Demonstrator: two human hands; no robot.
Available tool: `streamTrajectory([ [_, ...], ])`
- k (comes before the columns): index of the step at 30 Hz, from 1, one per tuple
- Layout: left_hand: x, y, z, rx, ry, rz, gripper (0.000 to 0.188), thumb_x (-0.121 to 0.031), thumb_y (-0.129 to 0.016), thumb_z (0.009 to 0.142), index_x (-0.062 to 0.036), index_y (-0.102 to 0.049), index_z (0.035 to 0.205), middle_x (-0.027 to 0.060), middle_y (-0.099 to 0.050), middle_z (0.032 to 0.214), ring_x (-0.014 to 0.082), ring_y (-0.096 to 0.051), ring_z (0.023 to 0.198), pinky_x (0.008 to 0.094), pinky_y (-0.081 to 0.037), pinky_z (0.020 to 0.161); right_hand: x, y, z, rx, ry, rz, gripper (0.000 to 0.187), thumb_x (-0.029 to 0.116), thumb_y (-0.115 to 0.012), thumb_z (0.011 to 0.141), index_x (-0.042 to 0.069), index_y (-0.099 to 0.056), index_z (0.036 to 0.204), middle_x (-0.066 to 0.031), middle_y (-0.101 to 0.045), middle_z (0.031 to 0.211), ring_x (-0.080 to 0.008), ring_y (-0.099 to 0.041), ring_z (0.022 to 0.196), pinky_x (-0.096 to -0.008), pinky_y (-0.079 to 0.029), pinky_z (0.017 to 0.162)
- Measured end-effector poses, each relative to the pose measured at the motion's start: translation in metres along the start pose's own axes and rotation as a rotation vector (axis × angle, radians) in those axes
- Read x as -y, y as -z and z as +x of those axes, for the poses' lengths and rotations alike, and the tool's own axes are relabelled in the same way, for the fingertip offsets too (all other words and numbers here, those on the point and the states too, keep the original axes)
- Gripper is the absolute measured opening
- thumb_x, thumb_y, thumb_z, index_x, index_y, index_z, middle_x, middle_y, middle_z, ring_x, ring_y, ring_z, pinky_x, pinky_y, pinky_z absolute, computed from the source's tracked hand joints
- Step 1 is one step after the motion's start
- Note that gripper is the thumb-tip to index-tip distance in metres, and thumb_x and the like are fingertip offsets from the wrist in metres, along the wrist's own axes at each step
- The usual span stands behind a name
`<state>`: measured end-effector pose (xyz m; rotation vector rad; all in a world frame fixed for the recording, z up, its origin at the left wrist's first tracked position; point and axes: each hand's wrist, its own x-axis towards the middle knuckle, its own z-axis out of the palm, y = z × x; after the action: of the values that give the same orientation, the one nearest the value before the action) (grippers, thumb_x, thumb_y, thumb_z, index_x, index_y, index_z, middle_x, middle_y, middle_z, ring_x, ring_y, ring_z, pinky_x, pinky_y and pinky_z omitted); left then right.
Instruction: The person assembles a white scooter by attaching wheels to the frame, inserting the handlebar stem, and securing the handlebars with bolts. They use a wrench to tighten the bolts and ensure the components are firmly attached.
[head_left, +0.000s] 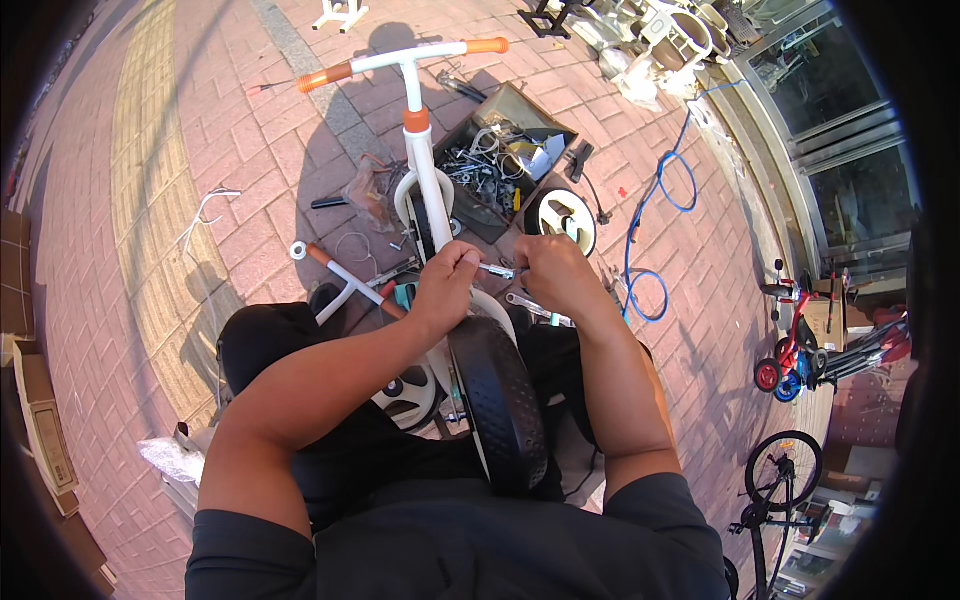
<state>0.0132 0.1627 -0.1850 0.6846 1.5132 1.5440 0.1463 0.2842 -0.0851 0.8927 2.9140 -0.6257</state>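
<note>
A small white balance bike (424, 180) with orange grips stands between my knees, its black rear wheel (497, 405) closest to me. Over its frame, my left hand (449, 284) is closed, thumb at the left end of a slim silver metal rod (497, 270). My right hand (560, 270) makes a fist at the rod's other end, just right of the frame. The rod spans the short gap between both hands; fingers hide its ends, so its exact kind is unclear. Beneath my right hand lies a silver wrench (525, 303).
Beyond the frame sits an open toolbox (490, 225) full of bolts and loose hardware. A loose white wheel (562, 217) lies beside it. An orange-gripped handlebar (345, 280) is left of my left hand. A blue hose (630, 245) curls across the brick paving at right, before glass doors (815, 90).
</note>
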Motion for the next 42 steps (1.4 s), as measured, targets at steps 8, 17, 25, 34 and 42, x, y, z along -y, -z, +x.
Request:
streamTrajectory([
  [8, -0.014, 0.005, -0.005, 0.041, 0.019, 0.114, 0.029, -0.027, -0.056, 0.106, -0.0022, -0.064, 0.092, 0.0024, -0.062, 0.069, 0.0122, -0.055, 0.063, 0.0320, -0.045, 0.061, -0.004, 0.001, 0.001, 0.142, 0.069, 0.293, 0.024, 0.024, -0.073, 0.084, 0.003, -0.073, 0.095, -0.0200, -0.070, 0.087, -0.0436, -0.067, 0.084, -0.0498, -0.052, 0.074],
  [17, -0.019, 0.005, -0.005, 0.084, 0.028, 0.163, 0.036, -0.029, -0.054, 0.107, -0.0024, -0.061, 0.084, 0.0010, -0.060, 0.069, 0.0100, -0.050, 0.064, 0.0299, -0.043, 0.062, 0.013, -0.004, -0.002, 0.117, -0.044, -0.244, 0.023, 0.027, -0.074, 0.086, 0.005, -0.070, 0.089, -0.0171, -0.071, 0.089, -0.0405, -0.068, 0.088, -0.0503, -0.053, 0.076],
  [25, -0.019, 0.005, -0.007, -0.012, 0.065, 0.140, 0.035, -0.029, -0.050, 0.109, -0.0023, -0.064, 0.090, 0.0025, -0.064, 0.075, 0.0099, -0.052, 0.068, 0.0295, -0.044, 0.066, 0.015, -0.016, 0.015, -0.016, -0.164, 0.025, 0.020, 0.019, -0.063, 0.090, 0.001, -0.063, 0.098, -0.0225, -0.070, 0.089, -0.0409, -0.069, 0.089, -0.0524, -0.053, 0.078],
  [34, 0.014, 0.009, 0.002, -0.163, -0.004, -0.023, 0.032, -0.027, -0.051, 0.109, 0.0004, -0.065, 0.102, 0.0095, -0.073, 0.090, 0.0141, -0.066, 0.085, 0.0326, -0.051, 0.078, 0.015, -0.036, 0.014, 0.234, -0.015, 0.232, 0.026, 0.020, -0.071, 0.083, -0.001, -0.070, 0.099, -0.0216, -0.069, 0.084, -0.0404, -0.067, 0.077, -0.0471, -0.052, 0.071],
  [42, 0.004, 0.022, -0.004, -0.242, 0.088, -0.043, 0.030, -0.025, -0.054, 0.107, 0.0010, -0.068, 0.098, 0.0073, -0.071, 0.084, 0.0137, -0.065, 0.077, 0.0315, -0.051, 0.071, 0.018, -0.050, 0.017, 0.228, -0.021, 0.071, 0.028, 0.027, -0.066, 0.077, 0.001, -0.075, 0.078, -0.0260, -0.068, 0.079, -0.0446, -0.068, 0.077, -0.0512, -0.055, 0.076],
])
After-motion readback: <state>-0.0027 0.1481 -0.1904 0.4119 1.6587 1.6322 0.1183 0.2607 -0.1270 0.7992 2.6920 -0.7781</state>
